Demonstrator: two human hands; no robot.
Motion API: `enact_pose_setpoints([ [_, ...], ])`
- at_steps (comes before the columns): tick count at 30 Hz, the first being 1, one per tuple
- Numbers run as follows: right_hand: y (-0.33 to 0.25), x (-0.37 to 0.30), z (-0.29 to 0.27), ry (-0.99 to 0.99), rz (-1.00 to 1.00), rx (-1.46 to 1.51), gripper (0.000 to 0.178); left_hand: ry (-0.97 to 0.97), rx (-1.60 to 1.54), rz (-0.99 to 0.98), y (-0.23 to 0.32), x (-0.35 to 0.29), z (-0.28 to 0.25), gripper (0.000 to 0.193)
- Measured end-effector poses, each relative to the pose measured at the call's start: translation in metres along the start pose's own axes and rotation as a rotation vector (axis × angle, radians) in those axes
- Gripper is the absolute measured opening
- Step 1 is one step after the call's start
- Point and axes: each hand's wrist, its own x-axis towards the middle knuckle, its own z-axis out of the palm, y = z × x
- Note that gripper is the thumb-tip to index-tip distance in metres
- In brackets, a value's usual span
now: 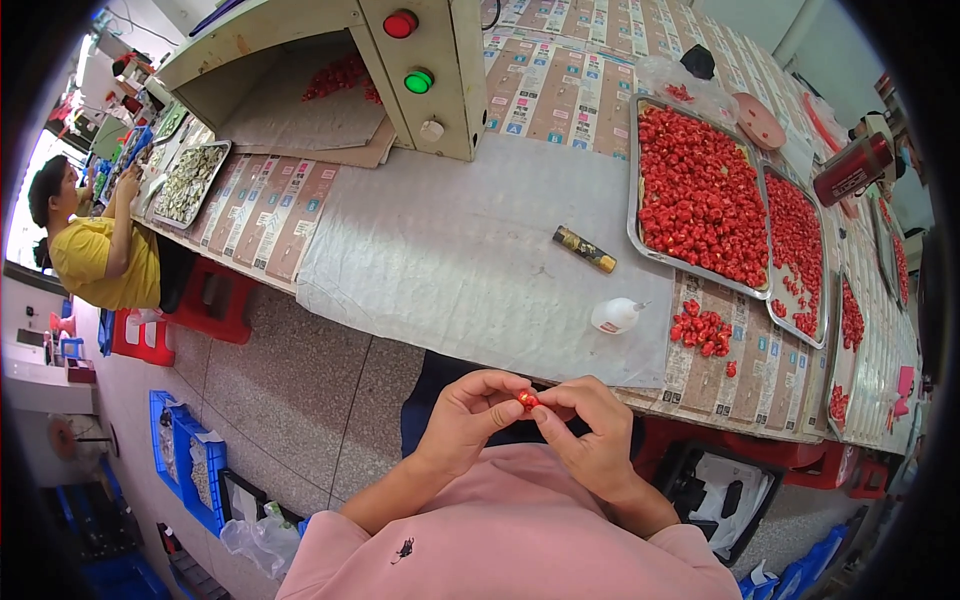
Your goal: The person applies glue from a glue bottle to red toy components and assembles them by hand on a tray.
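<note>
Between my two hands, just in front of the table's near edge, is a small shiny red piece with a gold patch. My left hand pinches it from the left with thumb and fingers. From the right, my right hand closes thumb and forefinger on it too. On the table ahead lie a small white squeeze bottle with a thin nozzle and a dark tube with gold ends. Right of the bottle sits a loose heap of small red pieces.
Metal trays of red pieces line the table's right side, near a red flask. At the back left stands a beige machine with red and green buttons. A person in yellow sits far left. Blue crates stand on the floor.
</note>
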Motion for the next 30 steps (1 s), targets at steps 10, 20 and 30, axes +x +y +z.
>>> enact_pose_setpoints([
  [10,0.0011,-0.0040,0.0031,0.063,0.000,0.021,0.012,-0.026,0.167,0.168,0.0001,-0.0011,0.0032,0.016],
  [20,0.0008,-0.0059,0.0044,0.096,0.001,0.008,0.009,0.000,0.332,0.294,-0.0023,-0.0019,0.0071,0.019],
  [30,0.0036,-0.0068,0.0037,0.098,-0.006,0.010,0.008,0.009,0.414,0.385,-0.0059,-0.0008,0.0073,0.020],
])
